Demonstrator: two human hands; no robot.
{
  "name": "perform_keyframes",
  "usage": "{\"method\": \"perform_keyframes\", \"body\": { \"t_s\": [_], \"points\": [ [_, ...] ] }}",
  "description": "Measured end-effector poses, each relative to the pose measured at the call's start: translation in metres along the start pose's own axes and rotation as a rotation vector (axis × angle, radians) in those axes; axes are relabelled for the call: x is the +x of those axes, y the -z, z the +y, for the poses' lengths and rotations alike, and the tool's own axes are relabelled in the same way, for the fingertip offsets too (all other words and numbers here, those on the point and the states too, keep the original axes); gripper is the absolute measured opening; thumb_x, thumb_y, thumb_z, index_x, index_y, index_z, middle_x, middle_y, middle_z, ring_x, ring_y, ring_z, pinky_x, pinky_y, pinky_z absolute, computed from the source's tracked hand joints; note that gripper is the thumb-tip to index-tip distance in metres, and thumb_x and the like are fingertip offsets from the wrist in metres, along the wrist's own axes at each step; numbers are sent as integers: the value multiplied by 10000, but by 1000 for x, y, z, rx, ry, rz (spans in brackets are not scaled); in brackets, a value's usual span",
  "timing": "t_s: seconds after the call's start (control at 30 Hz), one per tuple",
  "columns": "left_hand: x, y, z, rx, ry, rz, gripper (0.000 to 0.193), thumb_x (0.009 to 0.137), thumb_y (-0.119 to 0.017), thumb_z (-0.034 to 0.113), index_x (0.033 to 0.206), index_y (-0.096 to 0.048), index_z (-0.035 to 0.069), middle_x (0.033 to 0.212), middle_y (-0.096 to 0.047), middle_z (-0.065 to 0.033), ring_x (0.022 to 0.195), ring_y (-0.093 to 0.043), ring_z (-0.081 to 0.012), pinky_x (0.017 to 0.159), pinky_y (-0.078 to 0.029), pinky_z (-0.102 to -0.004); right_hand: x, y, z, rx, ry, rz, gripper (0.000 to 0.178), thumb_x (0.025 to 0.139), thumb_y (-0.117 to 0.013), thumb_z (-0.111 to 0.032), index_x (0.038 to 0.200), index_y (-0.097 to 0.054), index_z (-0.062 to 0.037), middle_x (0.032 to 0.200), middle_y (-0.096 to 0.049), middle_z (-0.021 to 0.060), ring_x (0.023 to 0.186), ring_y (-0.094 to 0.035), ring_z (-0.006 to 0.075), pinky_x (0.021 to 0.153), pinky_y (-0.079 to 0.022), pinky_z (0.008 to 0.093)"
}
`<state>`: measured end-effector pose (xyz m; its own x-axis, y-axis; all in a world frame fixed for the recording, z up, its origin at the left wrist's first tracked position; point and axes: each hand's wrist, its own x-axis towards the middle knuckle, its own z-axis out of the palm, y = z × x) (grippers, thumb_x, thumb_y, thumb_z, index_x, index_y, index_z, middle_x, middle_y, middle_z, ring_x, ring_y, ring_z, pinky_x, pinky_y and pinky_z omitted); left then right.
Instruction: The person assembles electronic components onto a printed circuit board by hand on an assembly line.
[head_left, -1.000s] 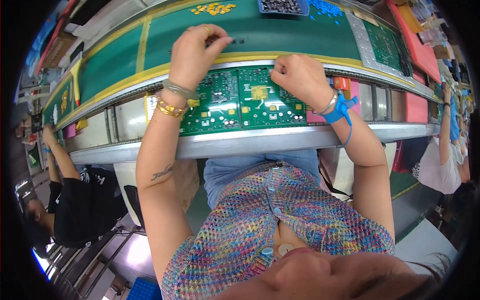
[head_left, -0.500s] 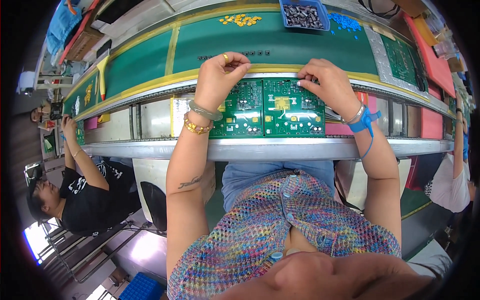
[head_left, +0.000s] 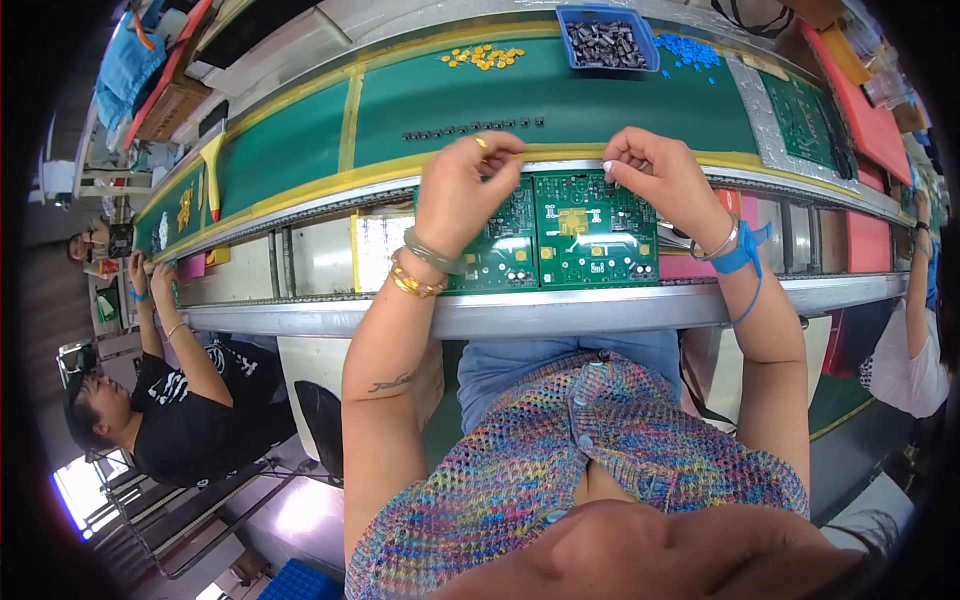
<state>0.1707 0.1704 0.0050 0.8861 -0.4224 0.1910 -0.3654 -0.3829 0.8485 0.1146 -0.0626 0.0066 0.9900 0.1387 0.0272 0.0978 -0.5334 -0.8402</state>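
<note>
Two green circuit boards lie side by side on the rail line in front of me, a left board [head_left: 515, 245] and a right board [head_left: 590, 245]. My left hand [head_left: 468, 190] is over the far part of the left board, thumb and forefinger brought together near its far edge. Above the far edge of the right board, my right hand [head_left: 655, 178] has its fingers curled in a pinch. Whatever either hand holds is too small or hidden to make out. Just beyond my left hand, a row of small black components [head_left: 470, 130] lies on the green surface.
Farther back are yellow disc-shaped components [head_left: 485, 57], a blue bin [head_left: 614, 70] of dark cylindrical parts and loose blue components [head_left: 690, 52]. Metal rails [head_left: 330, 319] run across. A yellow tool with a red tip [head_left: 212, 170] lies left. Co-workers are at both sides, one in a black shirt [head_left: 200, 425].
My left hand has come down and rightward, closer to the boards' far edge, uncovering the black component row. My right hand stays near the same spot. The whole view has shifted slightly.
</note>
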Motion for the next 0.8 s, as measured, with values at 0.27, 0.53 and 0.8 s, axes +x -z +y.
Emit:
{"method": "perform_keyframes", "body": {
  "t_s": [0.27,0.53,0.8],
  "points": [
    [-5,-32,17,272,-531,88,154,661,-730,83,793,-653,69,768,-638,-46,727,-593,-209,644,-472,-303,3,-6,4,466,-159,-185,167,889,-553,-167,888,-568,0,730,-613,35,649,-560,70,554,-464,194],
    [-9,-34,4,329,-625,68,139,698,-695,122,825,-642,104,788,-611,-39,737,-592,-211,617,-479,-318,1,-14,7,510,-152,-250,124,896,-527,-154,894,-555,-33,692,-547,-6,600,-481,49,531,-391,191],
    [-13,-37,12,286,-639,106,130,685,-686,113,777,-597,92,778,-559,-31,771,-547,-224,673,-470,-332,-3,-10,10,481,-187,-283,121,914,-498,-176,887,-530,-62,705,-549,-17,624,-488,33,548,-396,166]
  ]
}}
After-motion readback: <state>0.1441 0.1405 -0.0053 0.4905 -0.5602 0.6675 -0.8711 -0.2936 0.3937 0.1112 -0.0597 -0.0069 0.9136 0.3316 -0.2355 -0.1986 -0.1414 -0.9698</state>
